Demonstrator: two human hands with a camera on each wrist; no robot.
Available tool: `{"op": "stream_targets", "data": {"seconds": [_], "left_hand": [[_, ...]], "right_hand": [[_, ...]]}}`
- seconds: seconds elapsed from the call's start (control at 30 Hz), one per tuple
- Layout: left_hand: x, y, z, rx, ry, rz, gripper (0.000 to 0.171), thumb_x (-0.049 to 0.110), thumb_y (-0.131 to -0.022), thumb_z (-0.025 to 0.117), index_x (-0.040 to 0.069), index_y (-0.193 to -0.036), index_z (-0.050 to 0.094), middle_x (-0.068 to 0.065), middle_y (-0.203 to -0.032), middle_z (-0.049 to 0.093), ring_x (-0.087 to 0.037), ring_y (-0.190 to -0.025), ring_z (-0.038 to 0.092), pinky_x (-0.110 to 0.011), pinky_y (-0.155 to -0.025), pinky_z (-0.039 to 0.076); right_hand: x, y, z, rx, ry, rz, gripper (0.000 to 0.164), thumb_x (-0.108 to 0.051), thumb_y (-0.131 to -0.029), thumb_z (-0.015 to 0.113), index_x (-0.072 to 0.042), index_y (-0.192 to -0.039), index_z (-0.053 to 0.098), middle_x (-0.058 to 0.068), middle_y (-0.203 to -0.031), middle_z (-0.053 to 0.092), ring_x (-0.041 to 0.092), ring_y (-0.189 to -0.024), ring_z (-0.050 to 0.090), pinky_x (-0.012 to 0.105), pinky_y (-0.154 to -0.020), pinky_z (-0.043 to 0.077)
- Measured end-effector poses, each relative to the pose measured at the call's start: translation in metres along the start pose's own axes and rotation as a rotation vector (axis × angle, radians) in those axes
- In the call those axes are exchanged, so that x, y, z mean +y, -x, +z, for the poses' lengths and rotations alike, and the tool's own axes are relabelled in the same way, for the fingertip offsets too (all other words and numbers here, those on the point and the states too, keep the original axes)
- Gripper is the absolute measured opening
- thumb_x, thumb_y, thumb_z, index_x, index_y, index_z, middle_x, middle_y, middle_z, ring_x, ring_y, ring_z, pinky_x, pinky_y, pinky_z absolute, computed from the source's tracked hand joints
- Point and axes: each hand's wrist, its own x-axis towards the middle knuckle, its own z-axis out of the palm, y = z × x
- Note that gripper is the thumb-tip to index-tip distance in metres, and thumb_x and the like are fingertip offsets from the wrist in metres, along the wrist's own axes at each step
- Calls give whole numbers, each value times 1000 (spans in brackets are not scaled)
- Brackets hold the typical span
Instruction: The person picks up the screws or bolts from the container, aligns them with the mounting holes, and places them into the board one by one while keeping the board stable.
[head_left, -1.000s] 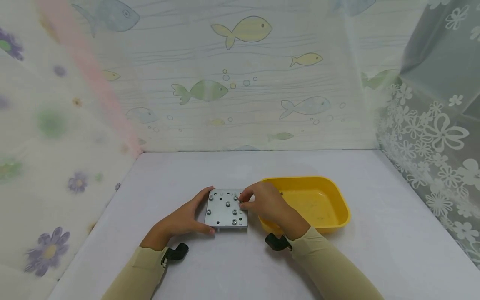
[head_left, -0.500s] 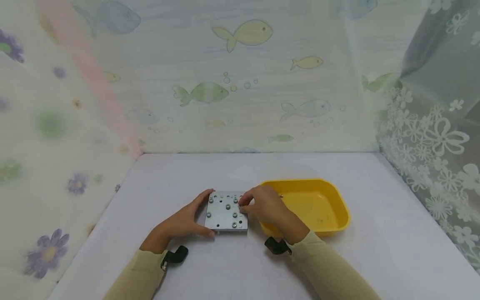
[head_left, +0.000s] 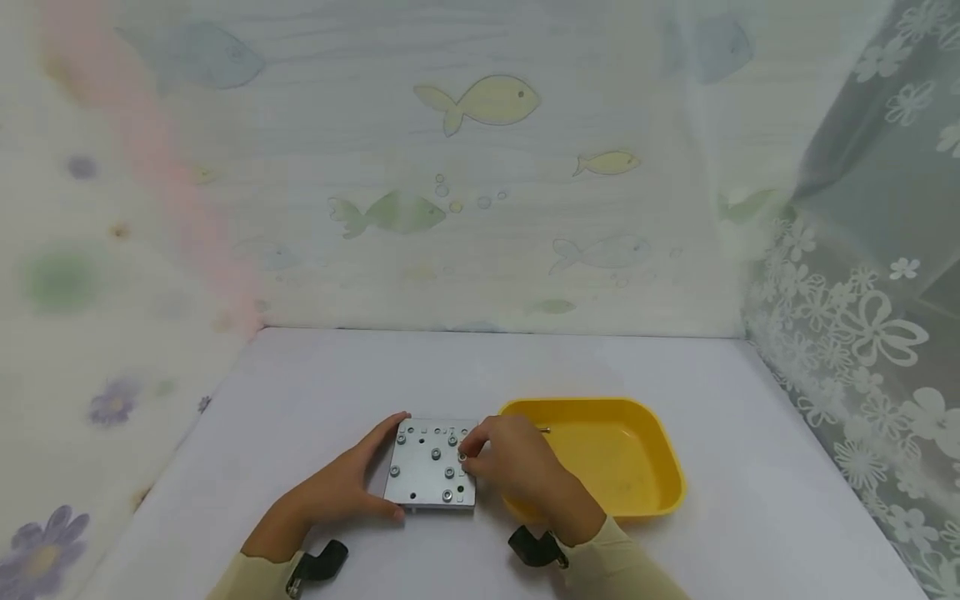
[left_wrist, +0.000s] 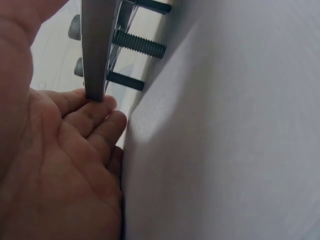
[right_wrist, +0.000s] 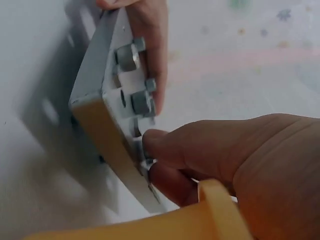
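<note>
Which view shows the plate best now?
The head view: from above it shows most of the plate and its bolt heads, the right hand covering a little. The left wrist view gives an edge and bolt threads; the right wrist view, a slanted side and part of the top.

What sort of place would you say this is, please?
Probably a makeshift indoor workstation: a fish-print curtain hangs behind a white table, where a metal plate with screws is held beside a yellow tray.

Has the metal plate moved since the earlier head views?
No, not noticeably: the metal plate keeps its place against the white table and yellow tray; the whole head view shifted instead.
</note>
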Motion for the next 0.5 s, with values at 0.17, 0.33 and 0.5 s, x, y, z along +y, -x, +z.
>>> {"op": "stream_targets", "data": {"seconds": [0.17,0.33,0.5], "left_hand": [[-1,12,-3,-8,10,12,141,49,-54,101,36,-166,16,10,-172,21,-23,-160,16,-60,-124,15],[0,9,-2,-25,26,11,140,49,-56,101,38,-166,15,13,-171,19,-18,-160,14,-57,-125,15],[4,3,-2,-2,28,21,141,49,-54,101,37,-166,16,15,-170,21,-15,-160,14,-54,-125,15]], "right_hand": [[-11,7,6,3,-12,-11,13,-26,-88,82,-27,-101,81,-19,-89,67,8,-90,60,28,-84,52],[-12,10,5,4,4,-4,20,-24,-88,82,-27,-107,80,-17,-90,67,8,-84,57,24,-75,50],[-10,8,-12,0,-10,10,22,-28,-91,77,-28,-113,78,-14,-99,68,9,-85,57,26,-75,50]]}}
